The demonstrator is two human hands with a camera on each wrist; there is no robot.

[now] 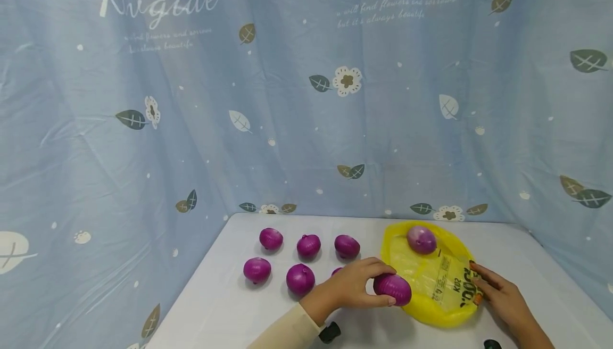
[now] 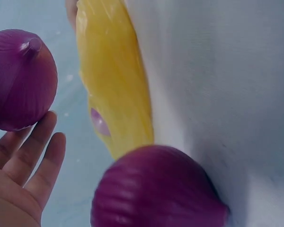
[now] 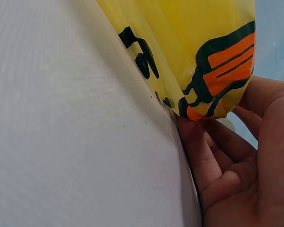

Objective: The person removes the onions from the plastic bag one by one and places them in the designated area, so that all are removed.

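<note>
My left hand point(image 1: 351, 285) grips a purple onion point(image 1: 394, 289) between thumb and fingers, just off the near left side of a yellow plastic bag point(image 1: 447, 318). In the left wrist view the held onion point(image 2: 23, 80) shows its stubby tip, with fingers spread beneath it. The bag lies with its yellow rim pushed out into a ring, and a paler onion point(image 1: 421, 240) sits at its far side. At the bag's right edge, my right hand point(image 1: 503, 293) pinches the printed plastic; the right wrist view shows the fingertips tucked under the bag's corner point(image 3: 217, 94).
Several more purple onions stand in two rows on the white table point(image 1: 206, 306), left of the bag. One onion point(image 1: 337, 271) in the near row is mostly hidden behind my left hand. A blue patterned curtain point(image 1: 287, 125) hangs behind and beside the table.
</note>
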